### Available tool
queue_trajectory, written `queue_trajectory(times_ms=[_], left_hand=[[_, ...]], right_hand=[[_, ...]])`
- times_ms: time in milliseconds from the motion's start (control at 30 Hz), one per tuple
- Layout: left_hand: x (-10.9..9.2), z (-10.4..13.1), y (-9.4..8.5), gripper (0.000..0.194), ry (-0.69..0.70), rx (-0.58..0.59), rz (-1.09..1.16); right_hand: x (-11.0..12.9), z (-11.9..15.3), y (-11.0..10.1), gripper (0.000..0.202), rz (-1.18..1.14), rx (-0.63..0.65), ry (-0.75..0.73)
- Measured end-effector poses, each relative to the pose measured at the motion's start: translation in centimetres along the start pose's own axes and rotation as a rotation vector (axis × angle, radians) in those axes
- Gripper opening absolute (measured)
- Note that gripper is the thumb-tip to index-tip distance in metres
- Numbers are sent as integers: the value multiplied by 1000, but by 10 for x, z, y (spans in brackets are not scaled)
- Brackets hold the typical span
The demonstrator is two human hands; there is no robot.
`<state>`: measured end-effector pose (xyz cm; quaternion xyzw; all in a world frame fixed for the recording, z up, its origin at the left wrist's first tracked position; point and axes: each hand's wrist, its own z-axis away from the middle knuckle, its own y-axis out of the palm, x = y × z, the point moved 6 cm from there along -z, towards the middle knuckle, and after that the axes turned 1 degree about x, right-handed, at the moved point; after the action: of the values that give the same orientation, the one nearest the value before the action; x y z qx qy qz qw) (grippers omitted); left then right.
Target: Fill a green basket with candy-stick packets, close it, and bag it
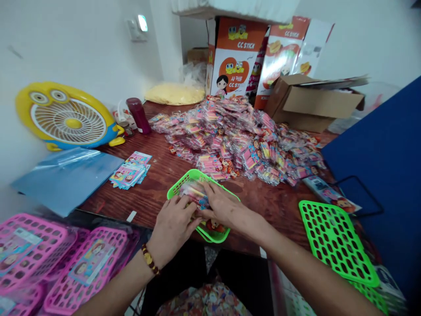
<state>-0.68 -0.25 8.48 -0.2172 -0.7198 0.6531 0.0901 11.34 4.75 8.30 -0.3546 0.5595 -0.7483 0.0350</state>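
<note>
A bright green plastic basket [217, 236] sits at the table's front edge, between my two hands. Inside it lie clear plastic packets [194, 191] with coloured sticks and printed cartoon pictures. My left hand [176, 219], with a beaded bracelet at the wrist, reaches over the near left rim, its fingers curled against the packets. From the right, my right hand [220, 202] lies over the basket with its fingers bent down around the same packets. The hands hide much of the basket's contents.
Behind the basket spreads a large heap of similar packets [226, 136]. Printed cards [130, 171], a blue plastic sheet [69, 175] and a yellow fan [72, 118] stand left. Pink baskets [92, 267] lie front left, green baskets [338, 241] right. Cartons [235, 57] line the back.
</note>
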Motion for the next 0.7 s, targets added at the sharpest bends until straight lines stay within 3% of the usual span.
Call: queue_trajectory(times_ms=[167,300,467,600,700], left_hand=[[0,-11,-2,21,46,23,-113],[3,-29,6,29,85,55,-106],[9,-34,9,29,109,48,-52],[8,-29,-2,32,84,-23,-65],[4,-30,-9,34,173,-117,42]], right_hand=[[-3,28,-32,76,106,18,-86],[-8,30,-23,71,213,-58,-173],[-21,24,-9,78,113,-137,-218],[-38,23,-13,53,-31,-190,-175],[-47,24,-20,36,-42,-322,-119]])
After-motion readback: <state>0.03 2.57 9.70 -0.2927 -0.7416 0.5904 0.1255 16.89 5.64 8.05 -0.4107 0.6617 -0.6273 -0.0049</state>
